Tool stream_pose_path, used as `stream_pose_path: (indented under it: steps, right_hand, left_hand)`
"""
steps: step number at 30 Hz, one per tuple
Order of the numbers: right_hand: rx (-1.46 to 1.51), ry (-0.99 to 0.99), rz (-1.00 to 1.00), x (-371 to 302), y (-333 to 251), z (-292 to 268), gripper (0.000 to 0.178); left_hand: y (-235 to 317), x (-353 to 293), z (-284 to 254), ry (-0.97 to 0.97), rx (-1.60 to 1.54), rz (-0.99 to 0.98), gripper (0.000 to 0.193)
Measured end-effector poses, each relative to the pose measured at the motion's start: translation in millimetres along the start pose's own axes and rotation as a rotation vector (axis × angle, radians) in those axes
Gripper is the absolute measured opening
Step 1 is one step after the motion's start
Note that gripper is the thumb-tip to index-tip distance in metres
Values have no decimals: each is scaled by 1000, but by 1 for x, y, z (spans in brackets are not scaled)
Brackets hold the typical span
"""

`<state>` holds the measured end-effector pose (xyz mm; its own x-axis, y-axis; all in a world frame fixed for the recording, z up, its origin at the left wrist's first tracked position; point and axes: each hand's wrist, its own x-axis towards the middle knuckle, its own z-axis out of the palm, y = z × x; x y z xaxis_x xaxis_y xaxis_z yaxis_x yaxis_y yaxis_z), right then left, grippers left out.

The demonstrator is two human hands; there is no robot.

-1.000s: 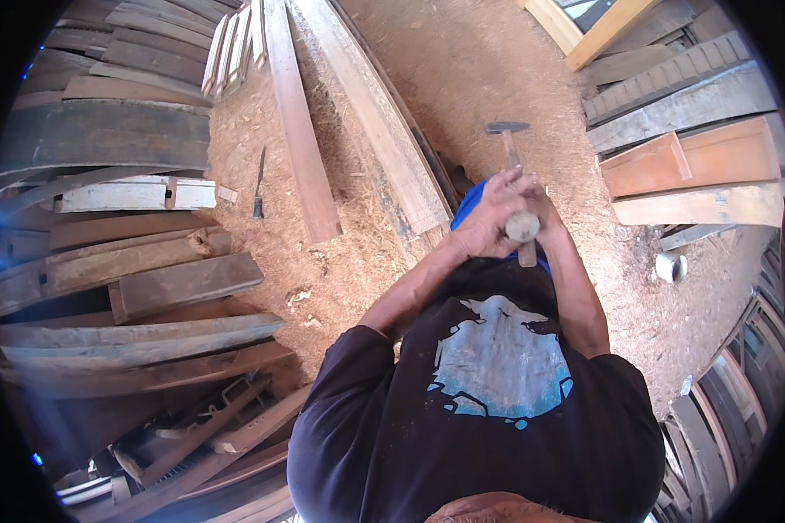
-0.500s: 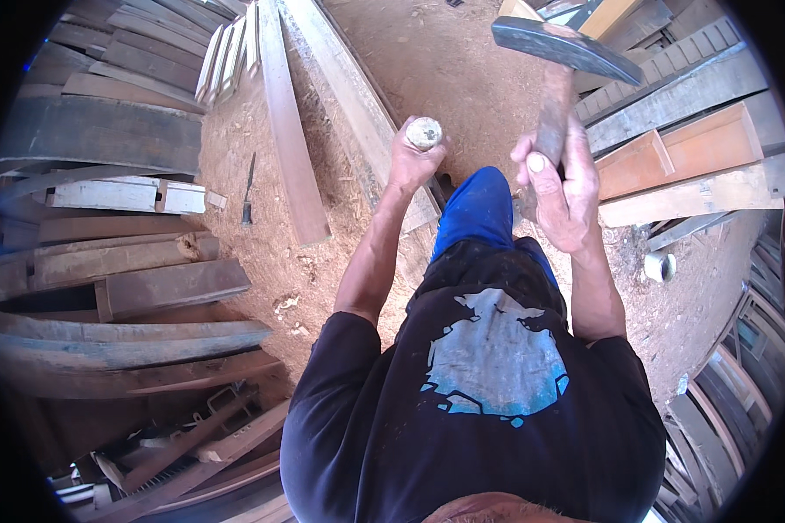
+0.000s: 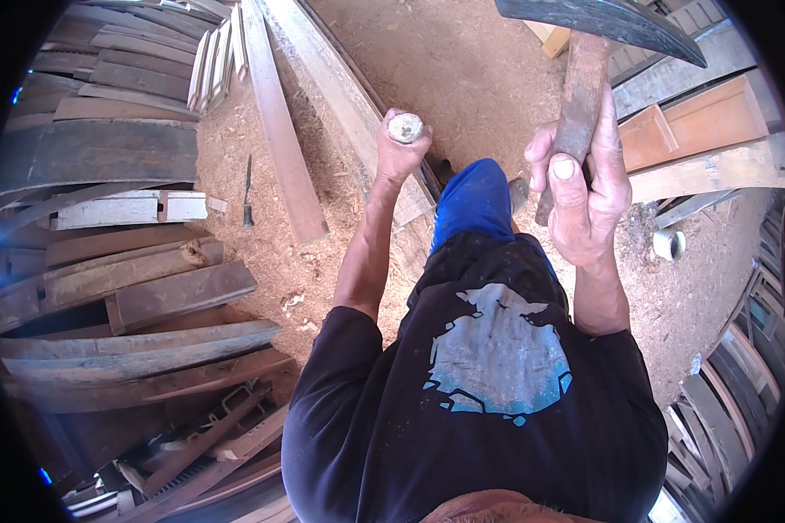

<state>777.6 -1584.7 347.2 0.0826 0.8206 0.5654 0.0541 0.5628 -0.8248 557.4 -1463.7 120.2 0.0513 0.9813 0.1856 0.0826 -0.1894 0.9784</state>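
Observation:
My left hand point(image 3: 399, 159) is closed round an upright chisel-like tool point(image 3: 405, 128). Only its round, pale, worn end shows above the fist; the lower part is hidden. Beneath that hand lies a long thick timber point(image 3: 327, 74), its near end beside my blue-clad knee. On the right, my right hand point(image 3: 584, 196) grips the brown wooden handle of a hammer point(image 3: 584, 87), thumb laid along it. The dark metal head is raised toward the top edge, apart from the tool in my left hand.
A loose plank point(image 3: 279, 131) lies left of the timber. A thin dark tool point(image 3: 248, 192) rests on the sawdust-covered floor point(image 3: 262, 253). Stacked boards point(image 3: 96, 152) line the left, and an orange-brown panel point(image 3: 698, 122) lies right. A white cup-like object point(image 3: 668, 245) sits right of my forearm.
The hammer has risen and looks larger, its head now partly cut by the top edge. My right hand has shifted right; my left hand moved slightly left, still gripping the chisel-like tool.

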Motion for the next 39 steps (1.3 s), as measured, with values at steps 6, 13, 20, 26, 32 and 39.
stream_pose_path:
  steps: [6, 13, 20, 26, 32, 39]
  right_hand:
    - [15, -11, -26, 5, 5, -1, 63]
    - [20, -1, -27, 6, 8, 6, 63]
    - [-3, 28, -58, 12, 14, 15, 64]
    - [-188, -92, -55, -22, 62, 25, 61]
    - [-480, -551, 357, -19, 64, 13, 60]
    - [-680, -731, 443, -35, 94, 16, 59]
  left_hand:
    - [5, 3, -7, -28, 7, -35, 28]
    - [1, 18, -18, -93, 4, -8, 28]
    - [-1, 18, -22, -201, 82, 0, 26]
    - [-2, 23, -20, -308, 34, 28, 28]
    - [2, 10, -18, -289, 52, 59, 31]
    - [3, 13, -16, -315, 143, 125, 27]
